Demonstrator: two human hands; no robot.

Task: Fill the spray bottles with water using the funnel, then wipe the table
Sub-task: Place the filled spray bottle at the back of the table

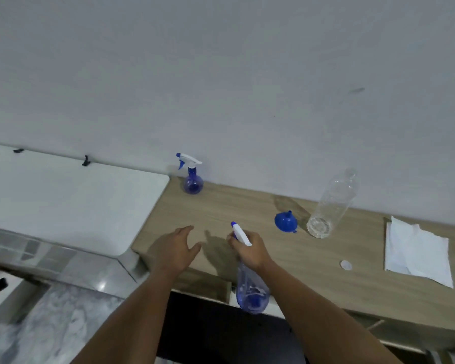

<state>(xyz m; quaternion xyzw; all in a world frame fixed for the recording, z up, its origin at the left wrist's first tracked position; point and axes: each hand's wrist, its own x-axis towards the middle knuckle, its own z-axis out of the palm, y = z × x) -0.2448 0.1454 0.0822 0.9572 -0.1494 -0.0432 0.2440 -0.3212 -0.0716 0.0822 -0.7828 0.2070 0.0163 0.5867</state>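
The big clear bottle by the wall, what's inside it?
The clear bottle stands upright with no cap on. Only a little water shows at its bottom; the rest looks empty. A blue funnel lies beside it on the table, not in its mouth.

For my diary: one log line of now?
right hand grips spray bottle | left hand open | funnel on table

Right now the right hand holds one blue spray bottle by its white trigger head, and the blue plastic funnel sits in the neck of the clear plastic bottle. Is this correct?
Not quite. The head view shows the blue plastic funnel lying on the wooden table, beside the clear plastic bottle, not in its neck. The rest holds: the right hand holds the blue spray bottle by its white trigger head.
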